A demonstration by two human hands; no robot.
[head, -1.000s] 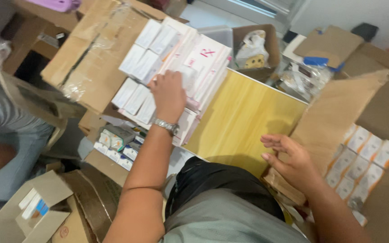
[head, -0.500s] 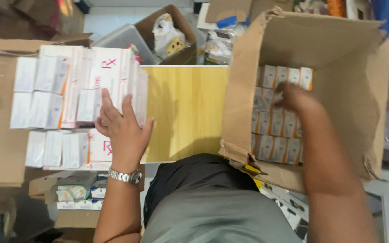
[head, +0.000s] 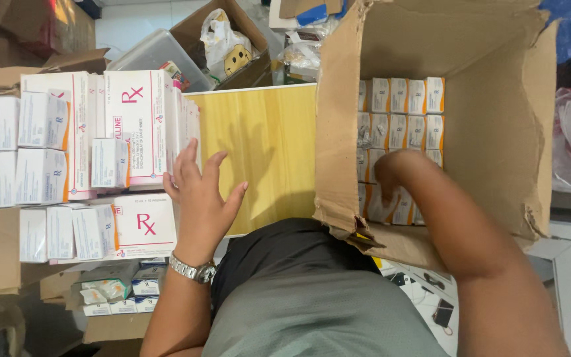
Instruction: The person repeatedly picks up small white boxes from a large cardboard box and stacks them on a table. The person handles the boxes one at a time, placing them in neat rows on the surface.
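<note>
Small white-and-orange cartons (head: 401,119) stand packed in rows inside the big cardboard box (head: 497,132) at three o'clock: light, stiff, easily dented, best pinched by the narrow sides. The right hand (head: 391,173) reaches among them, its grip probably closing, though I cannot tell. The left hand (head: 199,195) lies spread on the worktop (head: 266,145) beside stacked white cartons (head: 87,152) at nine o'clock.

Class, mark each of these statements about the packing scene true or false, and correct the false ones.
1. The right hand reaches into the cardboard box. True.
2. The small white cartons in that box lie in a loose heap. False: they stand in neat rows.
3. The left hand holds a pen. False: it is open, fingers spread, beside the stacked medicine boxes.
4. A wristwatch is on the left wrist. True.
5. The yellow wooden board lies between the stack and the cardboard box. True.
</note>
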